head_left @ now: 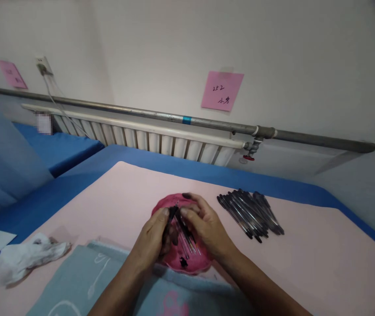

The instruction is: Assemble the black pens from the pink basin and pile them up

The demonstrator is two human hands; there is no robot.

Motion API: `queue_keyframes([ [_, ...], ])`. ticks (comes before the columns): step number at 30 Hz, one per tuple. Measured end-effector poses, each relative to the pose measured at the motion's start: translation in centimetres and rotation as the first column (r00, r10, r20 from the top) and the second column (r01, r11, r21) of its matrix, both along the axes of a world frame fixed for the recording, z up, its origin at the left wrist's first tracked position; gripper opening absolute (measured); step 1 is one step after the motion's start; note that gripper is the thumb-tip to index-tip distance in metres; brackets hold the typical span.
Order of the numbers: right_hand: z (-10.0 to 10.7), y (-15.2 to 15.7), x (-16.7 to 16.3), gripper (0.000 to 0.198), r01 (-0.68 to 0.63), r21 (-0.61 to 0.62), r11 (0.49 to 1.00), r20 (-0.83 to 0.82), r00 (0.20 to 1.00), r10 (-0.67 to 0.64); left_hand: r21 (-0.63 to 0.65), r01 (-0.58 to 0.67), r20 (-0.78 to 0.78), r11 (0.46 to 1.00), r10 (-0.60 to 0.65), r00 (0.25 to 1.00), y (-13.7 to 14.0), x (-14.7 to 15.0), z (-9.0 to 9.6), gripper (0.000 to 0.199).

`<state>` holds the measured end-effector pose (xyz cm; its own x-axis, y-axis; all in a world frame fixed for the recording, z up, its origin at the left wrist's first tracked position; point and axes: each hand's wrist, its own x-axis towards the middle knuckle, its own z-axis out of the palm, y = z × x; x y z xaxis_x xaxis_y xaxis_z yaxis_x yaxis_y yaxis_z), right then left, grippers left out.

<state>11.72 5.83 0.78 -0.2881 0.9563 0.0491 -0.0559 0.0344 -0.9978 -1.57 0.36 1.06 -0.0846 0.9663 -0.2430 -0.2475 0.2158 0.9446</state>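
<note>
Both hands meet over a pink dish (203,263) that holds several clear pen tubes (190,245) and a black bit (183,262). My left hand (152,232) is closed, thumb and fingers pinching a dark pen part (173,212). Close beside it, my right hand (205,221) is also closed, its thumb and bent fingers at the same dark part; a dark smudge marks a fingertip. Exactly which piece each hand grips is partly hidden by the fingers. Right of the dish lies a pile of black-capped pens (246,215).
A blue-grey cloth (85,276) lies along the near edge, beside a crumpled white cloth or tissue (32,256). The pink mat (312,245) covers a blue surface (240,175). Behind are a radiator (161,142) and a pipe with a red valve (248,157).
</note>
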Motion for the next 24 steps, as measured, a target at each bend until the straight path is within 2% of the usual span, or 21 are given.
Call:
queue_keyframes([
  [2,0.3,1.1,1.4,0.025,0.129,0.127,0.983,0.099,0.985,-0.142,0.021,-0.004,-0.004,1.0,0.004,1.0,0.0,-0.3,0.2,0.042],
  [4,0.5,2.3,2.9,0.015,0.187,0.291,0.938,0.241,0.935,-0.261,0.007,0.003,-0.004,1.0,-0.003,1.0,0.0,-0.5,0.3,0.037],
  [6,0.5,3.2,4.2,0.011,0.151,0.416,0.897,0.378,0.868,-0.322,-0.014,0.02,0.008,1.0,-0.02,1.0,0.1,-0.8,0.2,0.033],
  [8,0.4,3.6,4.8,0.01,0.048,0.478,0.877,0.488,0.815,-0.311,-0.029,0.029,0.02,0.999,-0.028,0.999,0.1,-1.0,0.2,0.032],
  [13,0.3,3.0,4.3,0.015,-0.195,0.494,0.847,0.655,0.724,-0.215,-0.069,-0.021,0.05,0.997,0.024,0.998,0.2,-2.1,0.4,0.031],
  [18,0.2,2.7,4.0,0.016,-0.351,0.468,0.811,0.758,0.631,-0.164,-0.051,-0.098,0.07,0.994,0.101,0.992,0.5,-2.9,0.7,0.028],
  [20,0.1,2.6,4.1,0.016,-0.439,0.445,0.78,0.816,0.558,-0.152,-0.05,-0.111,0.062,0.993,0.114,0.991,0.6,-2.9,0.7,0.025],
  [24,0.2,2.3,4.2,0.015,-0.605,0.353,0.713,0.921,0.357,-0.154,-0.069,-0.107,0.05,0.992,0.11,0.993,0.7,-2.7,0.6,0.024],
])
